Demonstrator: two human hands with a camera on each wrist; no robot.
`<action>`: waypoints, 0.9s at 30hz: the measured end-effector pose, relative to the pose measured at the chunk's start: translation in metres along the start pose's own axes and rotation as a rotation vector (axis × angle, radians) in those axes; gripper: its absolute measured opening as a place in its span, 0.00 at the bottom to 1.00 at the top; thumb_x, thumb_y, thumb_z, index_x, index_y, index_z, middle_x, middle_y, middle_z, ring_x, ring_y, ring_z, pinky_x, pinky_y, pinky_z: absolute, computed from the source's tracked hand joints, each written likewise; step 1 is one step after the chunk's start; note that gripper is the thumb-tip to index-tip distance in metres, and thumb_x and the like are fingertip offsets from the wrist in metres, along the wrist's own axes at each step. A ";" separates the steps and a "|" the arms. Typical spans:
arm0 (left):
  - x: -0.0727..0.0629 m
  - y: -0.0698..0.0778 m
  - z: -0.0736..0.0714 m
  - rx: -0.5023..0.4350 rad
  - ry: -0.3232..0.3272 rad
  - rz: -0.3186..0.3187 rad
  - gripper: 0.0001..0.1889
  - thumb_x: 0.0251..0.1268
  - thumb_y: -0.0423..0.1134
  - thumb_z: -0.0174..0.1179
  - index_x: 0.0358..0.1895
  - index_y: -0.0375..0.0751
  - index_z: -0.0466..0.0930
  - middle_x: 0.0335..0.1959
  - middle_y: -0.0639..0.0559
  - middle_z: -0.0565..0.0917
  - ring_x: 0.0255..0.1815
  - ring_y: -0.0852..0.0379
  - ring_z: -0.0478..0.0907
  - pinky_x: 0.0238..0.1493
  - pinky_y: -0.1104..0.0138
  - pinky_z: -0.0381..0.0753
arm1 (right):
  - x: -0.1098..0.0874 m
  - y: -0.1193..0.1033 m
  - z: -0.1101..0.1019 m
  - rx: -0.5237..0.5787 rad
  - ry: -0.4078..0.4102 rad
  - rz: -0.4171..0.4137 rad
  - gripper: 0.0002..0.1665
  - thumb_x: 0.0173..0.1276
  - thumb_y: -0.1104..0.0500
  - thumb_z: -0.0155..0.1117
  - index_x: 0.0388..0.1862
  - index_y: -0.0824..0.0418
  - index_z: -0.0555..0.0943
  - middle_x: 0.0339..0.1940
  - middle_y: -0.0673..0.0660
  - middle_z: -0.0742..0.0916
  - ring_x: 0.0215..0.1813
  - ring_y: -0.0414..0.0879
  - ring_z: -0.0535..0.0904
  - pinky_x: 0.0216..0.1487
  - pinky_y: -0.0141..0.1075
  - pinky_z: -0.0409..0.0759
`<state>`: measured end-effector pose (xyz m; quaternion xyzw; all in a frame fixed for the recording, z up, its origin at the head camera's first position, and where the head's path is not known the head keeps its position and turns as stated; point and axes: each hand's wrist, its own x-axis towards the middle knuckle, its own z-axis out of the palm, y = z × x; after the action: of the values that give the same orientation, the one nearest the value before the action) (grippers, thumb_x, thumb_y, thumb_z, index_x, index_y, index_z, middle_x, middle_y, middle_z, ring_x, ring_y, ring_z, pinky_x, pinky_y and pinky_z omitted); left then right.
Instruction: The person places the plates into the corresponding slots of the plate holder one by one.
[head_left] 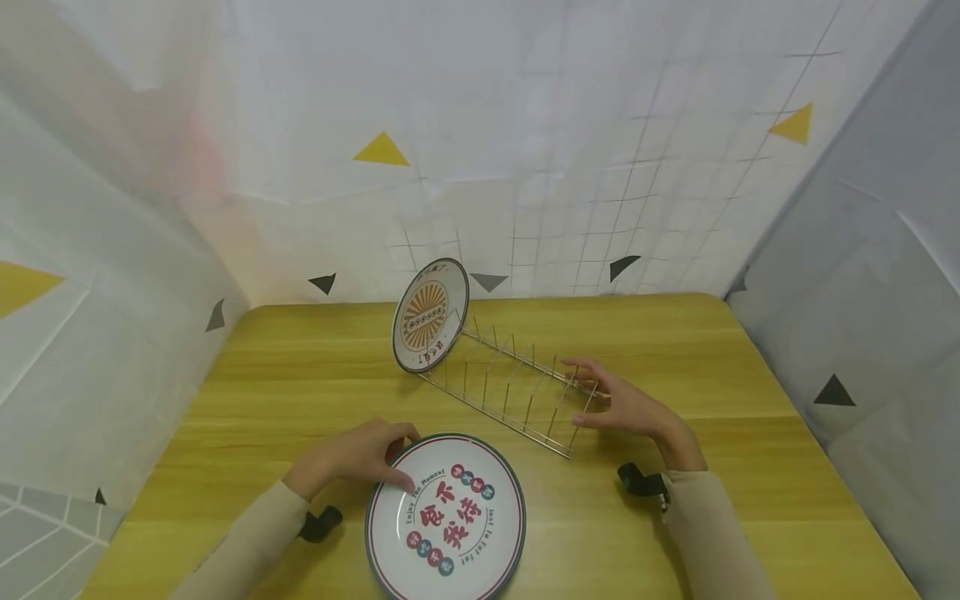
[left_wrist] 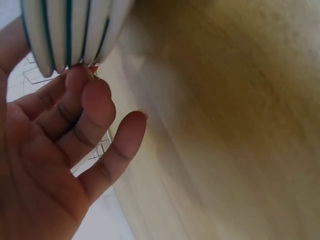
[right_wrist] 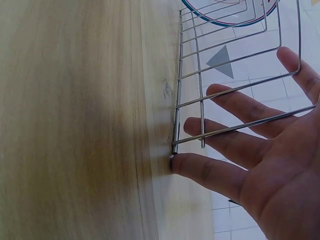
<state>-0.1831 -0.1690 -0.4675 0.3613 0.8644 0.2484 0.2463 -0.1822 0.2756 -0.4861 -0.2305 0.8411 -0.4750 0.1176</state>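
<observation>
A stack of white plates with green rims (left_wrist: 75,30) sits at the table's near edge; its top plate (head_left: 450,525) bears red characters. My left hand (head_left: 360,454) pinches the stack's upper-left rim, thumb over the top plate and fingertips at the rims in the left wrist view. A wire dish rack (head_left: 525,431) lies diagonally beyond the stack. At its right end, my right hand (head_left: 622,406) reaches about the last hoops, fingers spread and fairly straight behind the wires in the right wrist view. Another plate (head_left: 426,317), with an orange sunburst, stands on edge in the rack's far-left end.
The wooden table (head_left: 315,358) meets pale walls (head_left: 480,167) on the back and sides, with yellow and dark triangles on them. A black wrist device (head_left: 321,523) is by the left sleeve and another (head_left: 641,481) by the right sleeve.
</observation>
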 end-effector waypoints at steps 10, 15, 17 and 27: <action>-0.002 -0.002 0.000 0.009 0.051 0.020 0.18 0.58 0.54 0.68 0.47 0.50 0.80 0.28 0.64 0.77 0.28 0.67 0.70 0.29 0.73 0.73 | 0.001 0.000 0.001 0.008 0.001 0.005 0.52 0.61 0.59 0.73 0.78 0.50 0.53 0.74 0.69 0.66 0.73 0.68 0.62 0.66 0.69 0.61; -0.006 -0.001 -0.007 0.033 0.133 0.002 0.17 0.59 0.52 0.68 0.48 0.51 0.79 0.30 0.66 0.78 0.29 0.67 0.72 0.32 0.73 0.76 | 0.001 0.000 0.001 0.012 0.006 0.005 0.52 0.61 0.58 0.73 0.77 0.47 0.54 0.74 0.68 0.66 0.73 0.67 0.62 0.66 0.68 0.62; -0.009 0.001 -0.011 0.028 0.176 0.016 0.17 0.61 0.50 0.67 0.50 0.51 0.77 0.31 0.65 0.79 0.29 0.68 0.73 0.32 0.73 0.77 | 0.001 0.000 0.001 0.014 0.006 0.006 0.52 0.61 0.58 0.73 0.77 0.46 0.54 0.74 0.68 0.66 0.73 0.67 0.62 0.66 0.68 0.62; -0.020 0.013 -0.025 -0.068 0.293 0.075 0.22 0.71 0.42 0.58 0.63 0.41 0.67 0.32 0.56 0.85 0.24 0.70 0.80 0.27 0.72 0.82 | 0.000 -0.002 0.001 0.004 0.007 0.041 0.52 0.59 0.50 0.74 0.77 0.43 0.55 0.74 0.66 0.67 0.73 0.66 0.64 0.67 0.67 0.61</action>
<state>-0.1787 -0.1822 -0.4359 0.3447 0.8679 0.3369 0.1200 -0.1809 0.2742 -0.4843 -0.2114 0.8450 -0.4750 0.1247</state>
